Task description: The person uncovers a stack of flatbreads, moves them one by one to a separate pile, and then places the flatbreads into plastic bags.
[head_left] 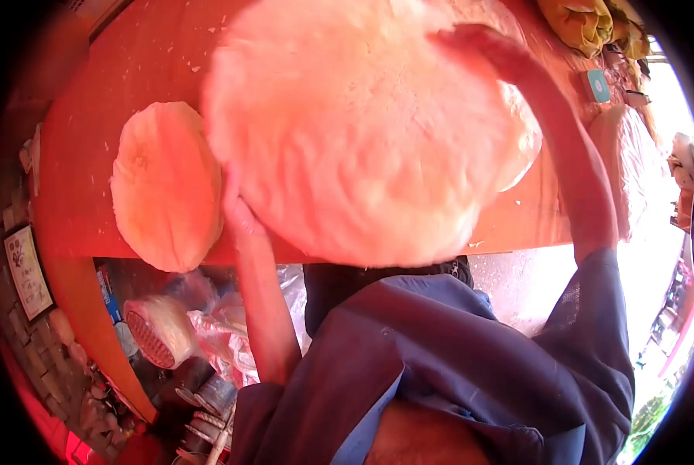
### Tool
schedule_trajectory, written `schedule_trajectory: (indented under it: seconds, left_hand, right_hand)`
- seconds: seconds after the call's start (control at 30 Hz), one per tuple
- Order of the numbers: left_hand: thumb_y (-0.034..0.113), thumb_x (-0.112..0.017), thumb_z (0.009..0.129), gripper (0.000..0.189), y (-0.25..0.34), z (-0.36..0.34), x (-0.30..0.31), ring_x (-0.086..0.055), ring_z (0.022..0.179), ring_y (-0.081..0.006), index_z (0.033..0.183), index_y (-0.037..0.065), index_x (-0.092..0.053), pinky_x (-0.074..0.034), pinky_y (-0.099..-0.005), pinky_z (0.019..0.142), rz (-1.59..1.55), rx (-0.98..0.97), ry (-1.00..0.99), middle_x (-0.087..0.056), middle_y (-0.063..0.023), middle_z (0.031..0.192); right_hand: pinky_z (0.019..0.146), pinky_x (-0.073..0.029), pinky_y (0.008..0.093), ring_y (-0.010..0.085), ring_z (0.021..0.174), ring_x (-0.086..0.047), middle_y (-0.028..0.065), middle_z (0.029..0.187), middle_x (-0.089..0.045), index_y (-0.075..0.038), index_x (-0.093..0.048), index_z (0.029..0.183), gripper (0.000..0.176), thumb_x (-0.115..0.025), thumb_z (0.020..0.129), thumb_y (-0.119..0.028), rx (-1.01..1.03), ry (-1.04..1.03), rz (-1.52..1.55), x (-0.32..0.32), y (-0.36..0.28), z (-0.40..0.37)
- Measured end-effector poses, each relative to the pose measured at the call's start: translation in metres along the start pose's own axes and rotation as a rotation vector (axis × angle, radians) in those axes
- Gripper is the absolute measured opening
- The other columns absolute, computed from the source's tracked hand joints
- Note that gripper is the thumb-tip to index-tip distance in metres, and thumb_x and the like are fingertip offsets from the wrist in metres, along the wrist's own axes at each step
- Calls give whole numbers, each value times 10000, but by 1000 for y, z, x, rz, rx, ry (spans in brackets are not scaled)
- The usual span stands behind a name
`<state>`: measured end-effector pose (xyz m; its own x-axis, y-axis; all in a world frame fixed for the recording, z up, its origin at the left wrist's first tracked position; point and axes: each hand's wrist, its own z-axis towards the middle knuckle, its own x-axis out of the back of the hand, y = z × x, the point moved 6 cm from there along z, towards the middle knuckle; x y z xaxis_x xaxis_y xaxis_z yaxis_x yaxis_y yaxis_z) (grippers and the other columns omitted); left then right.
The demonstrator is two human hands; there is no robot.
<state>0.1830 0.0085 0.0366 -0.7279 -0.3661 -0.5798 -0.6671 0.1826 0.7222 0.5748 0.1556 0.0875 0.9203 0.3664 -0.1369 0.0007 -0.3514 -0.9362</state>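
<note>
The large pale round sheet (355,139), wrinkled nearest the person and blurred, is above the orange table (76,186). It hides the left hand's (238,208) fingertips; their grip cannot be told. Farther, the right hand (482,48) reaches its edge, pinch unclear. The sheet's far edge is cut off.

Large pale disc (347,147), rumpled; above table (76,186)

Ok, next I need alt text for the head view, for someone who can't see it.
A large, pale, soft-looking round sheet, partly blurred, is handled above a reddish-orange table, with the person's left hand at its lower left edge and right hand at its upper right. A smaller oval piece lies to its left.
</note>
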Motion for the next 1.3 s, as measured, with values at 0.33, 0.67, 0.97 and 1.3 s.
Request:
schedule_trajectory:
  seconds: [0.33, 0.67, 0.97, 1.3]
  left_hand:
    - [137, -579, 940, 411, -41, 12, 4, -538, 1163, -225, 1316, -2, -491, -459, -360, 964, 340, -124, 112, -542, -115, 1302]
    - [70, -635, 877, 497, -21, 15, -8, -528, 1190, -246, 1334, -39, -470, -432, -374, 1007, 311, 105, 17, -545, -127, 1314]
    - [25, -604, 869, 508, -37, 27, 12, -486, 1232, -243, 1349, -38, -452, -379, -378, 1053, 507, 68, -124, -525, -115, 1336]
    - [2, -594, 849, 517, -40, 29, 13, -487, 1219, -231, 1346, -22, -455, -377, -363, 1042, 389, 110, -123, -518, -108, 1340]
  right_hand:
    - [874, -450, 280, 116, 978, -567, 21, 1039, -619, -52, -579, 1191, 434, -691, 856, -305, 6, 273, -421, 37, 111, 32]
    - [589, -533, 268, 151, 646, -664, 116, 763, -669, 3, -632, 1011, 500, -654, 869, -476, -450, 460, -82, 15, 115, -143]
    - [608, -499, 236, 121, 674, -644, 48, 821, -648, -63, -611, 997, 307, -666, 893, -346, -346, 599, 326, -54, 152, -160]
    - [571, -432, 254, 109, 616, -560, 12, 619, -577, -3, -679, 795, 273, -727, 772, -271, -209, 776, -249, -52, 122, -160]
